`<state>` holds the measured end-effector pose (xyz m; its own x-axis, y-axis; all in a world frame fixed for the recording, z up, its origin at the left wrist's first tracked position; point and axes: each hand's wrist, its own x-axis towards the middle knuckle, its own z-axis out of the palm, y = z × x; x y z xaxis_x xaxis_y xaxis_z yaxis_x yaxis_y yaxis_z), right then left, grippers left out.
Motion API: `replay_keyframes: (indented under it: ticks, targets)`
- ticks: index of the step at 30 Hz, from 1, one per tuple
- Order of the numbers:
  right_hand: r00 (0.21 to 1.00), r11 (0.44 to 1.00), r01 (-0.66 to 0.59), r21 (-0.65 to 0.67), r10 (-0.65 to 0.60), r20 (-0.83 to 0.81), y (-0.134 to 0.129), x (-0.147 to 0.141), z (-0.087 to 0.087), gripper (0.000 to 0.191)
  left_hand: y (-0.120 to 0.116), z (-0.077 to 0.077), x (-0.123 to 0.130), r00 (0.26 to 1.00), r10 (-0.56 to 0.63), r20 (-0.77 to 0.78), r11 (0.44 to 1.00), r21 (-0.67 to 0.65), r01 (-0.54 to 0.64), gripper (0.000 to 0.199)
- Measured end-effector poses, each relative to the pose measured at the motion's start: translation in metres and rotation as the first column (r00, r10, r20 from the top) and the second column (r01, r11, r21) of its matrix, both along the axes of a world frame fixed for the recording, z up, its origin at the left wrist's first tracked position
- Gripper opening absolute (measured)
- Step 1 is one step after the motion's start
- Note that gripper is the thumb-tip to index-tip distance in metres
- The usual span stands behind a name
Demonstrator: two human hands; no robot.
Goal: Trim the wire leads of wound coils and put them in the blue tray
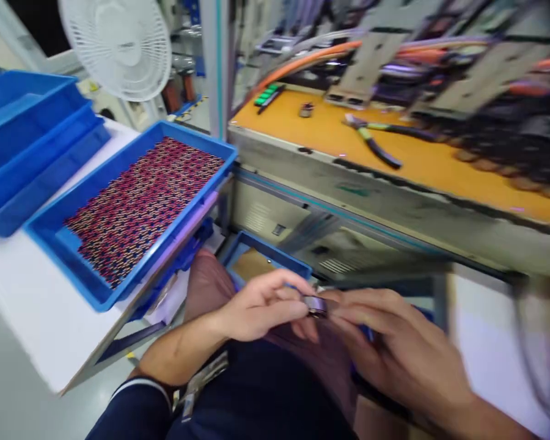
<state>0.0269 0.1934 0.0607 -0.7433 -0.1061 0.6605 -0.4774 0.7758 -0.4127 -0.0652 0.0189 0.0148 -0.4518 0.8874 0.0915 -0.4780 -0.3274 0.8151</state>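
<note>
Between the fingertips of my two hands, above my lap, is a small shiny metal cylinder-shaped part, dark at its lower edge; its exact kind is too blurred to tell. My left hand pinches it from the left with thumb and index finger, the other fingers curled loosely below. From the right, the closed fingers of my right hand come up against the part. Whether those fingers grip anything else is hidden.
Left, a blue tray of rows of small red and pale pieces lies on a white table, beside stacked blue trays and a white fan. Pliers and a small metal piece lie on the orange bench. A blue bin sits below.
</note>
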Motion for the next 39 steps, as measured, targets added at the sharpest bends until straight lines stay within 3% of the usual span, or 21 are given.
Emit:
replay_keyframes:
  ticks: [3, 6, 9, 11, 13, 16, 19, 24, 31, 35, 39]
  targets:
    - [0.999, 0.999, 0.037, 0.028, -0.037, 0.010, -0.004, -0.004, 0.004, 0.006, 0.001, 0.006, -0.001, 0.991, 0.127, -0.036, 0.990, 0.057, -0.125, 0.018]
    - [0.995, 0.993, 0.099, -0.058, -0.098, 0.024, -0.003, -0.004, 0.007, 0.008, 0.005, 0.012, 0.000, 0.972, 0.228, -0.052, 0.962, 0.163, -0.217, 0.020]
    - [0.999, 0.986, 0.041, -0.162, -0.037, 0.024, -0.001, -0.004, 0.008, 0.009, 0.008, 0.017, 0.000, 0.973, 0.229, 0.021, 0.945, 0.236, -0.228, 0.023]
    - [0.999, 0.976, -0.043, -0.213, 0.045, 0.008, 0.001, -0.004, 0.009, 0.010, 0.011, 0.019, -0.001, 0.973, 0.213, 0.087, 0.955, 0.190, -0.226, 0.026]
    - [0.994, 0.967, -0.103, -0.234, 0.106, 0.002, 0.004, -0.005, 0.009, 0.011, 0.014, 0.019, -0.003, 0.980, 0.162, 0.114, 0.983, 0.066, -0.170, 0.035]
    - [0.990, 0.960, -0.138, -0.245, 0.144, 0.005, 0.008, -0.005, 0.008, 0.015, 0.018, 0.013, -0.005, 0.989, -0.063, 0.132, 0.997, -0.040, 0.069, 0.054]
    - [0.990, 0.961, -0.137, -0.240, 0.143, 0.008, 0.010, -0.004, 0.007, 0.018, 0.019, 0.010, -0.005, 0.984, -0.157, 0.080, 0.987, -0.032, 0.160, 0.044]
    - [0.998, 0.980, -0.056, -0.193, 0.056, -0.001, 0.009, -0.003, 0.011, 0.014, 0.017, 0.016, -0.003, 0.999, -0.011, -0.050, 1.000, -0.025, 0.010, 0.021]
    - [0.998, 0.968, 0.041, -0.247, -0.051, -0.031, 0.004, -0.004, 0.008, 0.013, 0.019, 0.019, 0.003, 0.924, 0.305, -0.232, 0.952, 0.083, -0.293, 0.029]
    - [0.998, 0.961, 0.046, -0.273, -0.057, -0.034, 0.000, -0.002, 0.003, 0.013, 0.020, 0.018, 0.003, 0.853, 0.418, -0.312, 0.907, 0.193, -0.374, 0.027]
    - [0.998, 0.925, 0.044, -0.376, -0.053, -0.013, -0.009, 0.002, 0.004, 0.013, 0.017, 0.018, 0.001, 0.810, 0.468, -0.354, 0.883, 0.223, -0.413, 0.041]
